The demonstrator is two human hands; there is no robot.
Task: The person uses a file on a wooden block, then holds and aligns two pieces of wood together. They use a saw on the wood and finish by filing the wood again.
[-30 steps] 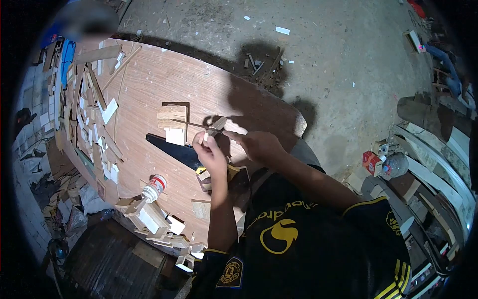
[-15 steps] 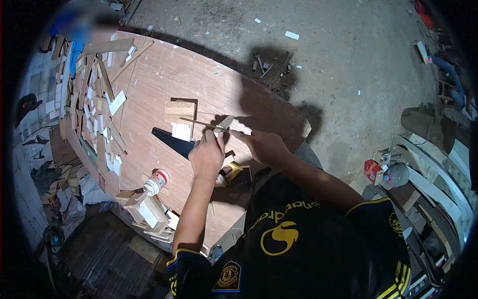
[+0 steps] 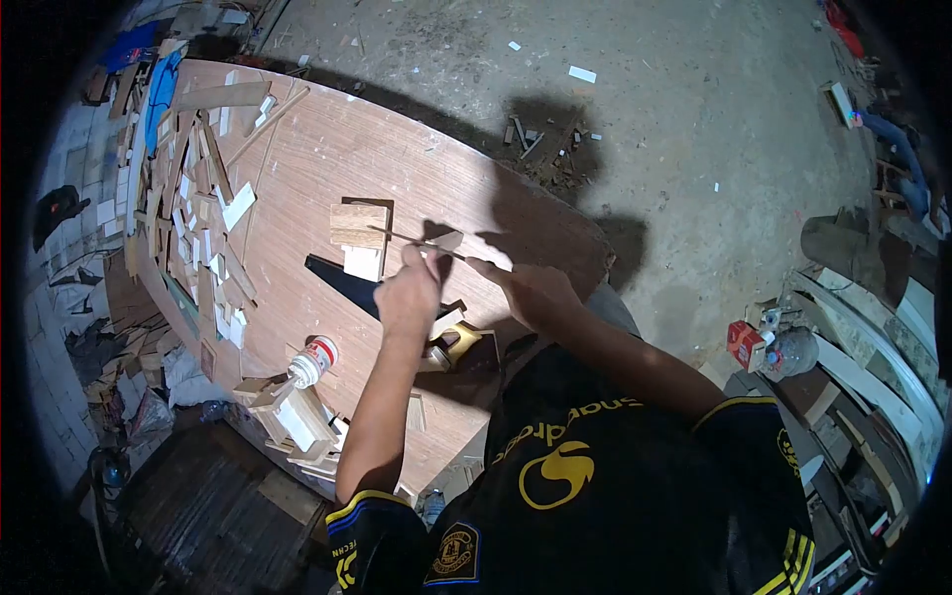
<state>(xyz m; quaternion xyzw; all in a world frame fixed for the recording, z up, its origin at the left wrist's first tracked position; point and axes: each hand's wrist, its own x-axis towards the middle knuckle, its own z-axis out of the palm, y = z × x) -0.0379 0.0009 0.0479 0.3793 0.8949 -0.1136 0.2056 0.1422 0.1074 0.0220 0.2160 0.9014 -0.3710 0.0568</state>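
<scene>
My right hand (image 3: pixel 535 293) is closed around one end of a thin, dark, file-like rod (image 3: pixel 402 238), which points left over the table. My left hand (image 3: pixel 409 296), slightly smeared by motion, has its fingers pinched close under the rod, at a small pale wood piece (image 3: pixel 448 240). Just beyond the rod's tip lies a light wood block (image 3: pixel 358 225), with a white piece (image 3: pixel 362 263) against its near side. A handsaw with a black blade (image 3: pixel 342 284) and yellow handle (image 3: pixel 459 340) lies partly beneath my left hand and forearm.
A white glue bottle (image 3: pixel 313 361) with a red label stands left of my forearm, near stacked wooden pieces (image 3: pixel 295 416). Wood offcuts (image 3: pixel 205 248) cover the table's left side. Scraps (image 3: pixel 550 139) lie on the floor beyond the table edge. A red box (image 3: pixel 746 342) stands at right.
My left hand has shifted slightly left and its fingers have moved up along the rod. The rod's tip has moved a little right. The person at the upper left has left the view.
</scene>
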